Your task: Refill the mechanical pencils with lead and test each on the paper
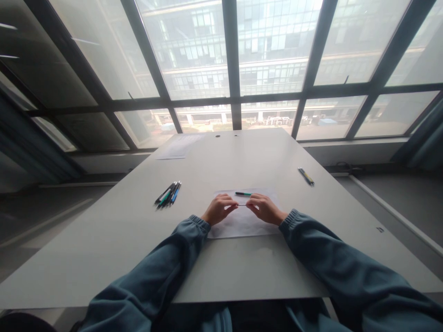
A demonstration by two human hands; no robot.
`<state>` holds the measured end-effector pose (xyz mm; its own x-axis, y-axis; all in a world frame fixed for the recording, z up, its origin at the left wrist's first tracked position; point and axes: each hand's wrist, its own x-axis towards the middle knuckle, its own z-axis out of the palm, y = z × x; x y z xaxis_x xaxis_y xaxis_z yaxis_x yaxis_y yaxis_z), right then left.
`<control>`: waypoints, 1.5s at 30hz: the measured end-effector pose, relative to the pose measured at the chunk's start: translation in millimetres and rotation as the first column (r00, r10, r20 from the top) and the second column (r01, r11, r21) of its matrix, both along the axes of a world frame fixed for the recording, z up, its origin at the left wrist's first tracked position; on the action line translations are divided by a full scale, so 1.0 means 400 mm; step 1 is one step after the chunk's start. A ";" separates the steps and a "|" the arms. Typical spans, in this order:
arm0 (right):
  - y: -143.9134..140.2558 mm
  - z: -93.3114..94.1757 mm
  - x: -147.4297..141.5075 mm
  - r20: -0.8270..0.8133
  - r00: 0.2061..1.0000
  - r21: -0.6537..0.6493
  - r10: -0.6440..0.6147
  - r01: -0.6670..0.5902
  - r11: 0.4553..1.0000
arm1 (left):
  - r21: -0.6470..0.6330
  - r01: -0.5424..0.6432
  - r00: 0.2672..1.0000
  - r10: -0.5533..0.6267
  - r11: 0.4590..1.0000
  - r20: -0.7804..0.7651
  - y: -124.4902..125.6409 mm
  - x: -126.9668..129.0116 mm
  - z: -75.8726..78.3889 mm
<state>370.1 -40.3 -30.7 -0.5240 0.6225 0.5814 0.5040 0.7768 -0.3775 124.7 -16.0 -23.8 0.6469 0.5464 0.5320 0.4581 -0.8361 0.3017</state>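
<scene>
Thin rod (242,204) pinched between left hand (218,209) and right hand (265,208) over paper (242,223); grey table (242,272), window wall (231,55) far.

Grey table (263,157) beneath tall dark-framed windows (273,50), daylight outside

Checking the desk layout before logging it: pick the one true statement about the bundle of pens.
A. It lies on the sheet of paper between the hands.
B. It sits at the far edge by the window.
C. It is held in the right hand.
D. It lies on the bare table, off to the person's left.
D: the bundle of pens rests on the bare table, left of the left hand and off the sheet of paper.
</scene>
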 end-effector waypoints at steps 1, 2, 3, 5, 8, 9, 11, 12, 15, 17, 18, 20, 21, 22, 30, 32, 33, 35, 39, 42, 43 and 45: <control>0.000 0.000 0.000 0.000 1.000 -0.002 0.002 -0.002 1.000 | 0.009 -0.007 1.000 0.007 1.000 -0.008 -0.002 0.001 0.002; 0.000 0.000 -0.001 0.001 1.000 -0.004 0.004 -0.004 1.000 | 0.015 -0.013 1.000 0.013 1.000 -0.014 -0.003 0.001 0.003; 0.000 0.001 -0.001 0.001 1.000 -0.006 0.005 -0.005 1.000 | 0.020 -0.020 1.000 0.020 1.000 -0.017 -0.004 0.002 0.004; 0.000 0.001 -0.002 -0.003 1.000 -0.008 0.005 -0.005 1.000 | 0.030 -0.035 0.999 0.035 0.999 -0.015 -0.006 0.002 0.006; 0.000 0.001 -0.002 -0.015 1.000 -0.005 0.008 -0.008 1.000 | 0.045 -0.057 0.998 0.057 0.997 -0.015 -0.007 0.003 0.007; 0.000 0.001 -0.002 -0.019 1.000 -0.002 0.009 -0.009 1.000 | 0.048 -0.061 0.998 0.062 0.997 -0.015 -0.007 0.003 0.008; 0.000 0.001 -0.002 -0.026 1.000 0.004 0.014 -0.014 1.000 | 0.049 -0.066 0.998 0.067 0.997 -0.008 -0.007 0.003 0.009; -0.001 0.002 -0.002 -0.033 0.999 0.007 0.015 -0.015 1.000 | 0.047 -0.069 0.998 0.069 0.997 0.002 -0.006 0.003 0.010; 0.000 0.002 -0.001 -0.080 0.997 0.013 0.004 -0.003 1.000 | 0.036 -0.083 0.996 0.081 0.996 0.043 -0.005 0.002 0.012; 0.003 0.001 0.002 -0.128 0.991 0.012 -0.034 0.036 0.999 | 0.027 -0.095 0.994 0.093 0.995 0.062 -0.003 0.000 0.013; 0.006 0.000 0.004 -0.152 0.986 0.010 -0.068 0.070 0.997 | 0.023 -0.100 0.993 0.098 0.995 0.067 -0.002 -0.002 0.013; 0.014 -0.004 0.009 -0.186 0.971 0.008 -0.149 0.153 0.988 | 0.017 -0.105 0.991 0.103 0.994 0.081 0.001 -0.005 0.012; 0.018 -0.007 0.011 -0.192 0.963 0.008 -0.189 0.194 0.981 | 0.013 -0.106 0.990 0.104 0.994 0.093 0.003 -0.006 0.011; 0.023 -0.010 0.014 -0.191 0.956 0.009 -0.223 0.229 0.973 | 0.007 -0.106 0.988 0.105 0.994 0.110 0.005 -0.008 0.010; 0.036 -0.036 0.021 -0.026 0.942 0.030 -0.334 0.335 0.942 | -0.070 -0.122 0.964 0.135 0.990 0.229 0.015 -0.020 0.008; 0.039 -0.043 0.022 0.048 0.944 0.019 -0.325 0.325 0.946 | -0.078 -0.120 0.962 0.136 0.990 0.235 0.015 -0.019 0.009; 0.040 -0.045 0.023 0.083 0.945 0.010 -0.318 0.318 0.948 | -0.079 -0.117 0.963 0.133 0.990 0.236 0.014 -0.019 0.009; 0.043 -0.047 0.025 0.134 0.942 -0.002 -0.307 0.310 0.951 | -0.078 -0.112 0.963 0.127 0.991 0.236 0.014 -0.017 0.010; 0.043 -0.042 0.026 0.154 0.924 -0.002 -0.351 0.355 0.935 | -0.069 -0.114 0.962 0.127 0.991 0.243 0.014 -0.016 0.011; 0.040 -0.036 0.027 0.157 0.894 -0.006 -0.420 0.427 0.904 | -0.064 -0.113 0.960 0.126 0.991 0.250 0.016 -0.016 0.008; 0.039 -0.034 0.027 0.164 0.886 -0.011 -0.434 0.442 0.897 | -0.064 -0.111 0.960 0.124 0.992 0.252 0.017 -0.016 0.007; 0.037 -0.032 0.027 0.187 0.877 -0.024 -0.443 0.455 0.890 | -0.063 -0.107 0.959 0.120 0.992 0.257 0.019 -0.017 0.006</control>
